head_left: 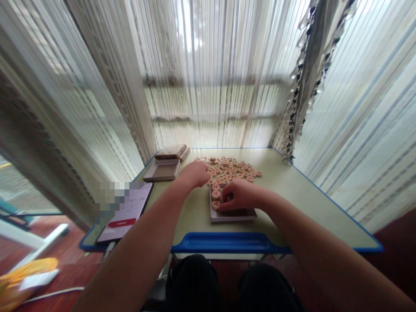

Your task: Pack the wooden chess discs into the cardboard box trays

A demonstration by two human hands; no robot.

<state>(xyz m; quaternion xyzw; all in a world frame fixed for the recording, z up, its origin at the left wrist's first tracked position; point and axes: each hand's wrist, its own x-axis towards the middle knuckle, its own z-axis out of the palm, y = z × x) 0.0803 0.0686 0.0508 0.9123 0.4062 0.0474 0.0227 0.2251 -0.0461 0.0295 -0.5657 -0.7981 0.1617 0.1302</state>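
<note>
A pile of round wooden chess pieces (pixel 231 169) with red characters lies on the pale table (pixel 292 195). My left hand (pixel 195 174) reaches to the pile's left edge with fingers curled; what they hold is hidden. My right hand (pixel 238 196) rests in a shallow box tray (pixel 231 215) in front of me, fingers bent down over it beside three pieces (pixel 216 196) lined along the tray's left side.
An empty box lid (pixel 162 170) and a folded wooden board (pixel 172 152) lie at the far left. A phone (pixel 126 212) with a lit screen lies at the near left corner. Sheer curtains surround the table. A blue rim (pixel 224 242) edges the table's front.
</note>
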